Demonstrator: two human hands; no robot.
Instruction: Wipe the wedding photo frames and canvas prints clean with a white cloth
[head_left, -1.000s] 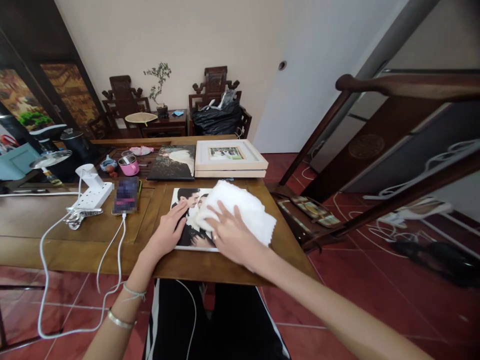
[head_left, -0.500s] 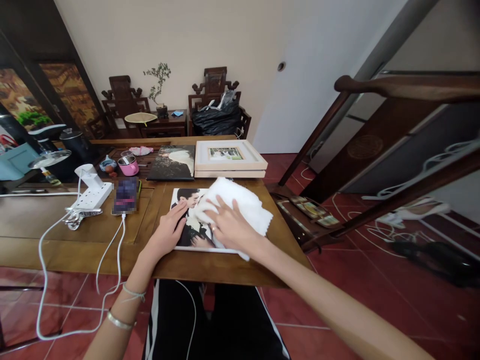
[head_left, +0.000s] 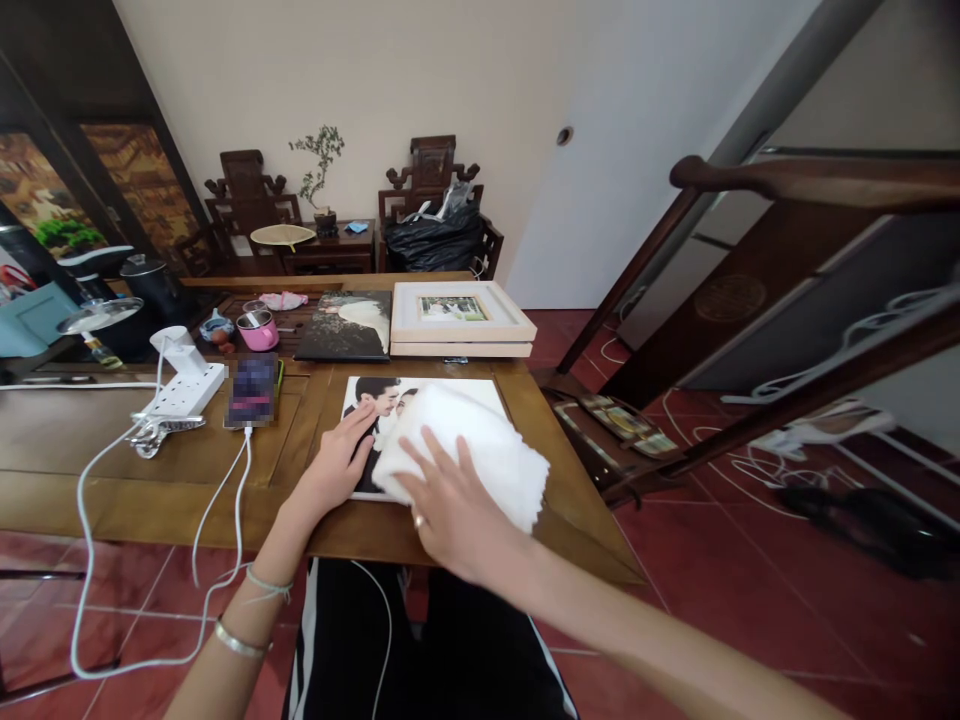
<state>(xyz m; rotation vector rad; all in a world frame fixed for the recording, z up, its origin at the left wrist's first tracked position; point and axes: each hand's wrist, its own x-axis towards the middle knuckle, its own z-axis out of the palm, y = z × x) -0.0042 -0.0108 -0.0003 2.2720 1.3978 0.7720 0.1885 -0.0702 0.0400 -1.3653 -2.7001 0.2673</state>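
A large photo print (head_left: 375, 398) lies flat on the wooden table (head_left: 150, 470) near its front edge. My left hand (head_left: 335, 466) rests flat on the print's left side, fingers spread, holding it still. My right hand (head_left: 450, 510) presses a white cloth (head_left: 480, 445) down on the print's near right part, fingers stretched out over the cloth. The cloth covers most of the picture's right half.
Behind the print lie a dark photo (head_left: 346, 325) and a stacked pale wooden frame (head_left: 459, 318). A phone (head_left: 253, 390), a white power strip (head_left: 187, 388) with cables, a pink pot (head_left: 257, 331) stand at left. Carved chairs (head_left: 431, 190) and a stair rail (head_left: 787, 175) surround the table.
My right hand has dragged the white cloth toward me and slightly left over the print, after pushing it away half a second ago. The left hand has stayed put.
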